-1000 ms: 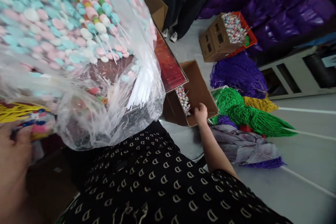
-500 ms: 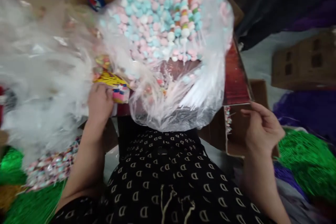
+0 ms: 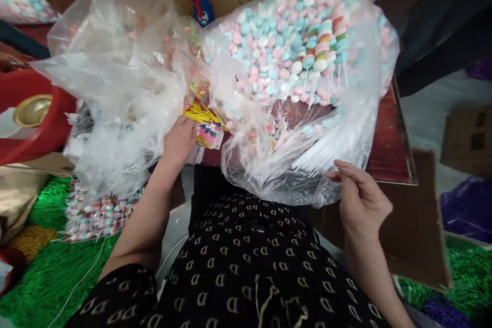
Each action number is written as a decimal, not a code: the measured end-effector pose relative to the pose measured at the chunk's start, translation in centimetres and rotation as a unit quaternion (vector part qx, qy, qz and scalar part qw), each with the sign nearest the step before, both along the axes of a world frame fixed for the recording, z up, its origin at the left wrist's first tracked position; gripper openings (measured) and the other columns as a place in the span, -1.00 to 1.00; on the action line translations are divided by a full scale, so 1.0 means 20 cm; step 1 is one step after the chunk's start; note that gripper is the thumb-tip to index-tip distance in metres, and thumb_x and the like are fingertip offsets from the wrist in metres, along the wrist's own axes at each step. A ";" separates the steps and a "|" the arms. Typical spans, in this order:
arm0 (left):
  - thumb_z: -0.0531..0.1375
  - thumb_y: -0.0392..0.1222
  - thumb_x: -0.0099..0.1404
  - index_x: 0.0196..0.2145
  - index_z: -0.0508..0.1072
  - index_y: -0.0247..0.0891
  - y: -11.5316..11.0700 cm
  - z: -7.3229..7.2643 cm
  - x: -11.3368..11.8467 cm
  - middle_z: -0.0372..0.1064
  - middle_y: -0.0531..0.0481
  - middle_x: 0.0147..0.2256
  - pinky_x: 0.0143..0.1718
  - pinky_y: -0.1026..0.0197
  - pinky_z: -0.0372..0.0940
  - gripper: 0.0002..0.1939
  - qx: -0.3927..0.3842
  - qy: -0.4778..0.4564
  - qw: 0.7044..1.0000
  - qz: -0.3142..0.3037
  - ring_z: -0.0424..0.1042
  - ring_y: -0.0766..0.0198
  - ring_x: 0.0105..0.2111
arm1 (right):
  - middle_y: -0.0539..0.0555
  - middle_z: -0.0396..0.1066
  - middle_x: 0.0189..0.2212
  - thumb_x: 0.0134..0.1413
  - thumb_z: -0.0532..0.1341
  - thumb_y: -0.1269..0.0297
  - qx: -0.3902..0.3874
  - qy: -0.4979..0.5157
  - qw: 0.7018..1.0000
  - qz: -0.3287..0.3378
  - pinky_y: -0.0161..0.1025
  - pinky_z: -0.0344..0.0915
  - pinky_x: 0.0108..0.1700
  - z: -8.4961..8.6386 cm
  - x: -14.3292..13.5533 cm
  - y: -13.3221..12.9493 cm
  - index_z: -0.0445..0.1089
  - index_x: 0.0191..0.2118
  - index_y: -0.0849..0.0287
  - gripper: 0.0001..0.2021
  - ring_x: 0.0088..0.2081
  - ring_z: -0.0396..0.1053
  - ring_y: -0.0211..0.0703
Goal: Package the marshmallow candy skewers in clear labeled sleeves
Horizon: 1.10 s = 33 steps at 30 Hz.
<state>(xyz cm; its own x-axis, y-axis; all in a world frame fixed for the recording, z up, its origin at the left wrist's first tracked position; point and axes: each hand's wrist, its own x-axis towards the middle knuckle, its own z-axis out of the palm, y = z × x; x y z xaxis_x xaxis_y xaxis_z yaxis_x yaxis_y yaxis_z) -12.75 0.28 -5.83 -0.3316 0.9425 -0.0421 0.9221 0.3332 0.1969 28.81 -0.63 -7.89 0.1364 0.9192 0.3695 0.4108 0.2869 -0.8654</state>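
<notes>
My left hand (image 3: 180,139) rests at the table's front edge with its fingers curled together, beside yellow ties (image 3: 202,111) and a stack of small printed cards (image 3: 209,135). Its fingertips are partly hidden, so what they hold, if anything, does not show. My right hand (image 3: 363,197) hovers at the front right of a large clear bag (image 3: 265,187), thumb and index finger slightly apart, nothing visible between them. White sticks (image 3: 315,151) lie at the bag's front. Behind them are pink, blue and white marshmallows (image 3: 265,56), with several marshmallow skewers (image 3: 323,46) on top.
Crumpled clear plastic bags (image 3: 126,97) spread across the left. A red basin (image 3: 57,113) holds a metal bowl (image 3: 34,110). Finished-looking skewers (image 3: 103,215) lie low left above green tinsel (image 3: 77,261). An open cardboard box (image 3: 413,236) stands below the table's right corner (image 3: 395,159).
My right hand has moved left, from over the box at the table corner to the bag's front edge. My left hand stays beside the yellow ties. The view has shifted left.
</notes>
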 end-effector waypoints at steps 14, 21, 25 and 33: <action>0.01 -0.13 0.52 -0.17 0.32 -0.13 -0.03 0.06 0.45 0.51 -0.10 -0.15 0.18 -0.04 0.29 -0.87 0.266 -0.152 0.922 -0.237 0.45 0.12 -0.05 | 0.08 0.65 -0.10 0.13 0.41 -0.03 -0.206 0.134 0.916 0.318 -0.07 0.56 -0.03 0.21 -0.59 0.19 0.57 0.03 0.02 -0.59 -0.13 0.59 -0.12; 0.05 -0.12 0.51 -0.20 0.33 -0.16 -0.01 0.07 0.61 0.53 -0.14 -0.08 0.16 -0.03 0.31 -0.87 0.256 -0.229 0.901 -0.267 0.47 0.12 0.01 | -0.03 0.60 -0.37 0.09 0.41 0.02 -0.240 0.175 0.917 0.268 -0.23 0.47 -0.24 0.14 -0.60 0.25 0.62 -0.24 0.09 -0.75 -0.37 0.48 -0.26; 0.13 0.06 0.45 0.05 0.36 -0.21 -0.01 0.12 0.57 0.54 -0.17 -0.03 0.02 0.06 0.39 -0.64 0.147 -0.354 0.895 -0.227 0.53 0.12 -0.03 | -0.05 0.59 -0.39 0.11 0.41 0.15 -0.196 0.165 0.932 0.255 -0.26 0.42 -0.22 0.16 -0.52 0.24 0.62 -0.28 0.06 -0.88 -0.37 0.47 -0.28; 0.18 0.23 0.37 0.10 0.51 -0.19 0.03 0.23 0.51 0.51 -0.19 0.13 0.16 0.01 0.35 -0.47 0.033 -0.428 0.855 -0.290 0.46 0.01 0.14 | -0.03 0.58 -0.39 0.13 0.41 0.01 -0.184 0.129 0.930 0.292 -0.22 0.44 -0.22 0.26 -0.44 0.26 0.60 -0.31 0.06 -0.77 -0.36 0.47 -0.23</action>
